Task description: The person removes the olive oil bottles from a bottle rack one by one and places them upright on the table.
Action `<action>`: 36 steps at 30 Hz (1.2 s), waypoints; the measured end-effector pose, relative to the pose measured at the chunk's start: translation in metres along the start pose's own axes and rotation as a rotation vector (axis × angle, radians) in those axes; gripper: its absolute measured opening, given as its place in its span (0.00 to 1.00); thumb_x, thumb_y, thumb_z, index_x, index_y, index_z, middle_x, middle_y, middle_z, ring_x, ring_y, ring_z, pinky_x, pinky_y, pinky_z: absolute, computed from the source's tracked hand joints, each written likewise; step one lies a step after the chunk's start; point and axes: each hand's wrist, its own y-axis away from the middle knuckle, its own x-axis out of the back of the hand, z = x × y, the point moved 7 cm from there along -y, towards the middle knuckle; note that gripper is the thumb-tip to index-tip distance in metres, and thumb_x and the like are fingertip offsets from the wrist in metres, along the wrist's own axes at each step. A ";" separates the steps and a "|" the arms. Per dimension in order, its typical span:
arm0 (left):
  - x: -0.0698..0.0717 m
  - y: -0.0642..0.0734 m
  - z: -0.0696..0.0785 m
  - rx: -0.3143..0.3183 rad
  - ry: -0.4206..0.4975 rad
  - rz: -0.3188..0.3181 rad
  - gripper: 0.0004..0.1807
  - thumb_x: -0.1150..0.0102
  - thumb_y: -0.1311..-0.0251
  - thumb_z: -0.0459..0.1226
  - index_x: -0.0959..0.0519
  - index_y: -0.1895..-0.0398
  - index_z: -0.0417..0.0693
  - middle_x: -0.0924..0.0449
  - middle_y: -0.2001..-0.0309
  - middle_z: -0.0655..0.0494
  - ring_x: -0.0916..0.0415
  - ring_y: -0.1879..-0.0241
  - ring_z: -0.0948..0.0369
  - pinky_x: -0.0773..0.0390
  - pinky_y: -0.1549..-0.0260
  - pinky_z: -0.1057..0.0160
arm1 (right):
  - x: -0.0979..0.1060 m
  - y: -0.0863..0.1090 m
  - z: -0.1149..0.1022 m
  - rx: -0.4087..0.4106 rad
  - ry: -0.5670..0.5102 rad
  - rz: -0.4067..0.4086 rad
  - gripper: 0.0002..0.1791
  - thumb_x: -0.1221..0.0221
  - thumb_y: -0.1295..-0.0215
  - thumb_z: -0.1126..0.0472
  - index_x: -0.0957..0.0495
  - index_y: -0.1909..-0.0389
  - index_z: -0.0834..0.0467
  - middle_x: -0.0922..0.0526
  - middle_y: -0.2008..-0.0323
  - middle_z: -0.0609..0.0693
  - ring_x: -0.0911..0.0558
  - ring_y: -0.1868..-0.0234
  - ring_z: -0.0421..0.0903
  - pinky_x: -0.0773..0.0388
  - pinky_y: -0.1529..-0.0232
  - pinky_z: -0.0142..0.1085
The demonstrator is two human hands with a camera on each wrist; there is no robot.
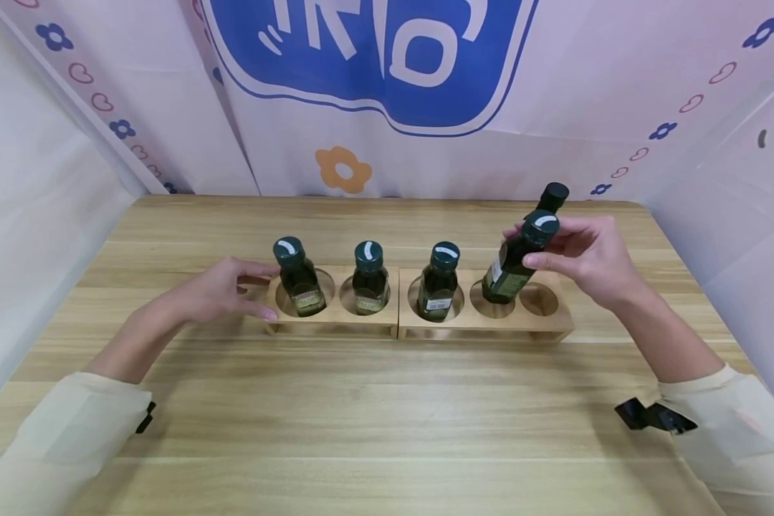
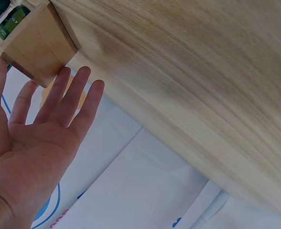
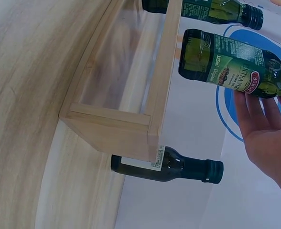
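Pale cream sleeves (image 1: 64, 433) with small, shiny black pieces (image 1: 674, 419) near both cuffs (image 1: 117, 387)

Room is lying open in front; rack and bottles are crowding the middle.
The near counter (image 1: 374, 423) is stretching free between the two sleeves (image 1: 71, 423), while the wooden rack (image 1: 467, 322) is barring the centre, with three bottles (image 1: 370, 283) rising from it, gaps showing between them. The left grip (image 1: 226, 290) is occupying the rack's left end. The rightmost hole (image 1: 538, 301) is standing open, but the right grip's (image 1: 593, 258) tilted bottle (image 1: 514, 265) is hanging just beside it; behind, a dark bottle (image 3: 174, 167) and the backdrop (image 1: 490, 165) are obstructing.
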 end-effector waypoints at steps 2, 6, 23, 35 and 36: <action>0.000 0.000 0.000 0.003 0.001 -0.001 0.40 0.22 0.45 0.31 0.31 0.33 0.21 0.31 0.33 0.24 0.27 0.38 0.29 0.28 0.37 0.34 | 0.001 -0.001 0.000 0.000 -0.018 0.007 0.18 0.36 0.42 0.85 0.17 0.50 0.76 0.09 0.53 0.55 0.10 0.52 0.46 0.14 0.50 0.35; 0.000 0.001 0.000 0.005 0.003 -0.001 0.40 0.22 0.45 0.31 0.31 0.33 0.21 0.31 0.33 0.24 0.27 0.38 0.28 0.28 0.37 0.34 | 0.002 -0.003 0.000 0.002 -0.035 0.024 0.18 0.37 0.41 0.86 0.18 0.50 0.77 0.09 0.54 0.55 0.10 0.52 0.47 0.14 0.50 0.35; -0.001 0.001 -0.002 0.000 0.008 0.011 0.39 0.23 0.44 0.31 0.31 0.33 0.21 0.31 0.33 0.24 0.27 0.38 0.29 0.27 0.37 0.35 | 0.007 -0.007 0.001 0.010 -0.066 0.064 0.19 0.38 0.42 0.86 0.20 0.47 0.79 0.10 0.54 0.56 0.11 0.50 0.48 0.15 0.47 0.35; -0.001 0.000 0.000 0.003 -0.029 0.010 0.39 0.22 0.45 0.32 0.30 0.34 0.21 0.30 0.33 0.25 0.26 0.38 0.30 0.30 0.36 0.32 | 0.007 -0.011 -0.004 0.044 -0.093 0.077 0.17 0.39 0.42 0.87 0.19 0.51 0.79 0.10 0.54 0.58 0.11 0.50 0.49 0.15 0.47 0.35; -0.001 0.000 0.000 0.001 -0.036 0.008 0.39 0.22 0.45 0.32 0.30 0.34 0.21 0.30 0.33 0.25 0.27 0.38 0.30 0.31 0.35 0.31 | 0.008 -0.011 -0.004 0.044 -0.095 0.080 0.16 0.39 0.41 0.87 0.19 0.51 0.79 0.10 0.54 0.58 0.11 0.50 0.49 0.15 0.47 0.35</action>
